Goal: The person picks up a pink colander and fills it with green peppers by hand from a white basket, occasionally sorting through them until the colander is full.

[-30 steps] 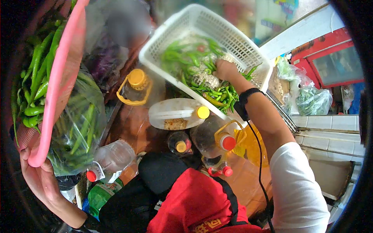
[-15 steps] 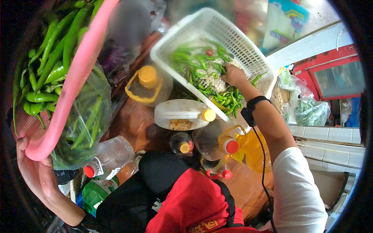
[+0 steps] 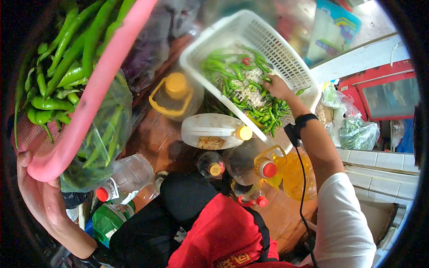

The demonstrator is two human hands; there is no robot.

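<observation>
At the left, my left hand [image 3: 42,192] grips the near corner of a pink plastic basket [image 3: 85,120], thumb over its rim. Long green peppers [image 3: 71,58] fill this basket, which is held up close to the camera. My right hand [image 3: 279,88] reaches into a white plastic basket [image 3: 308,80] with slotted walls. Its fingers are curled down at a heap of small green chillies [image 3: 268,111], mixed with a pale, shredded-looking heap [image 3: 248,91] and a bit of red. Whatever the fingertips pinch is hidden.
Below the white basket stand a yellow-handled jug [image 3: 176,96], a whitish jug [image 3: 212,130], a red-capped jug [image 3: 243,165] and yellow oil [image 3: 295,174]. A clear bottle [image 3: 132,172] and bagged green vegetables [image 3: 103,138] are at left. A red-framed cabinet [image 3: 380,94] is at right.
The pink basket has come closer and its upper rim has swung right. The view has shifted slightly. My right hand stays among the chillies, a little further right.
</observation>
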